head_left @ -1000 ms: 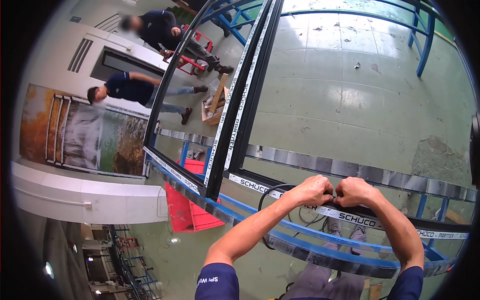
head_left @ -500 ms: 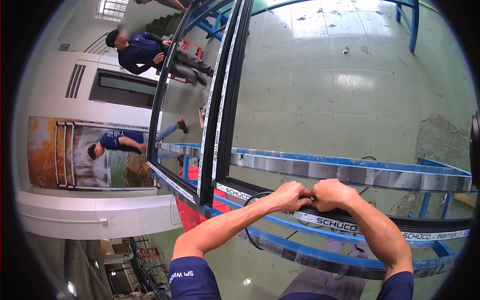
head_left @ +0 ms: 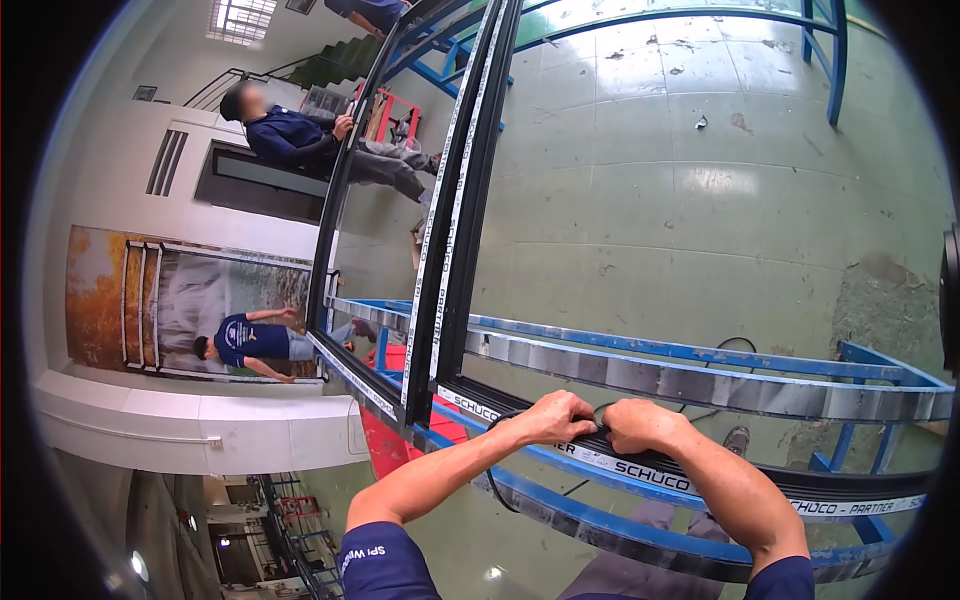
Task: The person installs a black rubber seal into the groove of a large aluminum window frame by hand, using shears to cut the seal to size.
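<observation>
A large black window frame taped with white SCHUCO strips lies flat across a blue metal stand. My left hand and my right hand sit side by side on the frame's near rail, fingers curled and pinching a black rubber gasket strip against it. A loop of that black strip hangs down below my left forearm.
Two other people are at the left: one sits by a red stand, one in a blue shirt leans beyond the frame. A red cart stands under the frame. Green tiled floor spreads beneath.
My head has shifted, so the frame sits lower in view. Both hands have slid a little along the near rail, still pinching the gasket. The person in blue has moved further left.
</observation>
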`<action>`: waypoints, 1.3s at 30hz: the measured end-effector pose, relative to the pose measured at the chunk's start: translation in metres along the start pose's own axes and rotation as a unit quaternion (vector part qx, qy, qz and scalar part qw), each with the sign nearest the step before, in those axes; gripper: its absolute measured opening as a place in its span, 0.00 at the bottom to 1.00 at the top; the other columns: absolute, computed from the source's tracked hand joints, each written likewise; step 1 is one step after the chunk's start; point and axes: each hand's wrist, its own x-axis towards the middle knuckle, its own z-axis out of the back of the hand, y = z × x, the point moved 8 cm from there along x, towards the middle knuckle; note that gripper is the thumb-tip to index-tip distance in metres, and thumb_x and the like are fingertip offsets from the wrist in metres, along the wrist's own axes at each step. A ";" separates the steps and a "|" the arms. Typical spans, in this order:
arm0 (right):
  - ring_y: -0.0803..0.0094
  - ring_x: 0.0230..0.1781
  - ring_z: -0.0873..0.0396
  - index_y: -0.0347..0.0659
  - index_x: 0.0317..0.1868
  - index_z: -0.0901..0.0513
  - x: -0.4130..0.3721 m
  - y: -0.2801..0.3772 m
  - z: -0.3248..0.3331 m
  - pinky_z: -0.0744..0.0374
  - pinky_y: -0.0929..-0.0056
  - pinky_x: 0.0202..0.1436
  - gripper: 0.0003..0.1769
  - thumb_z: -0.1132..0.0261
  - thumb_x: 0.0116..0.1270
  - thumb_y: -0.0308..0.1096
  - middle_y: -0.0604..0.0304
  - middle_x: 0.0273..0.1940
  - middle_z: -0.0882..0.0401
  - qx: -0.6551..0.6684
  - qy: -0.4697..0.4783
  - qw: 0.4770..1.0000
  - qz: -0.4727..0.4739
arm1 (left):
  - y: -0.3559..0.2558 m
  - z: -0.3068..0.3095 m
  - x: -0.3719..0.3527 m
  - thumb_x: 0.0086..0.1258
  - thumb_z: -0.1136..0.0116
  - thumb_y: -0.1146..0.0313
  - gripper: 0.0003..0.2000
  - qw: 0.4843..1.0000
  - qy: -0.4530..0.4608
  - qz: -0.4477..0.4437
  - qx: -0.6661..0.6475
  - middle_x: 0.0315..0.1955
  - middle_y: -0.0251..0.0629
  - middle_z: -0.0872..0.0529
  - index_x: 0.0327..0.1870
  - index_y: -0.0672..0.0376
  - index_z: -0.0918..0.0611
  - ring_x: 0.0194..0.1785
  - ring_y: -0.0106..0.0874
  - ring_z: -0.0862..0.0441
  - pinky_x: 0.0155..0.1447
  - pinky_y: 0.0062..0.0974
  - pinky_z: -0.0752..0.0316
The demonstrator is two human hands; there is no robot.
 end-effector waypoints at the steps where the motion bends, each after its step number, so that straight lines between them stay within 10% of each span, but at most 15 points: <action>1: 0.44 0.50 0.12 0.30 0.42 0.11 0.000 0.001 0.003 0.15 0.51 0.54 0.14 0.36 0.57 0.27 0.38 0.44 0.12 -0.004 -0.005 1.000 0.000 | 0.005 -0.001 0.003 0.73 0.34 0.60 0.13 1.000 0.009 -0.006 -0.025 0.24 0.49 0.17 0.43 0.63 0.12 0.27 0.37 0.23 0.38 0.40 0.27; 6: 0.45 0.49 0.12 0.31 0.43 0.11 -0.002 0.003 0.002 0.15 0.51 0.54 0.14 0.35 0.58 0.28 0.39 0.44 0.11 -0.011 -0.009 1.000 -0.001 | 0.012 -0.009 0.007 0.76 0.35 0.60 0.14 0.984 0.088 0.043 -0.150 0.22 0.35 0.19 0.44 0.65 0.12 0.28 0.21 0.28 0.34 0.32 0.29; 17: 0.46 0.51 0.12 0.33 0.44 0.10 -0.004 0.004 0.008 0.15 0.51 0.55 0.14 0.34 0.58 0.29 0.40 0.46 0.11 -0.005 0.007 1.000 -0.023 | 0.016 -0.020 0.022 0.76 0.35 0.63 0.14 0.973 0.155 -0.005 -0.171 0.32 0.39 0.10 0.55 0.62 0.13 0.34 0.21 0.24 0.42 0.32 0.23; 34: 0.46 0.51 0.13 0.31 0.43 0.11 0.004 -0.002 -0.002 0.16 0.51 0.55 0.13 0.35 0.62 0.30 0.40 0.46 0.11 -0.011 0.030 0.999 -0.024 | 0.012 -0.018 0.018 0.71 0.34 0.57 0.16 0.994 0.051 -0.034 -0.092 0.24 0.50 0.15 0.39 0.64 0.12 0.27 0.40 0.22 0.37 0.41 0.27; 39: 0.46 0.49 0.12 0.33 0.44 0.11 0.002 -0.001 0.000 0.15 0.51 0.54 0.13 0.36 0.63 0.31 0.40 0.45 0.11 -0.010 0.022 1.000 -0.018 | 0.005 -0.016 0.018 0.72 0.36 0.59 0.15 0.996 0.073 -0.015 -0.052 0.30 0.52 0.13 0.48 0.62 0.12 0.30 0.42 0.19 0.40 0.39 0.25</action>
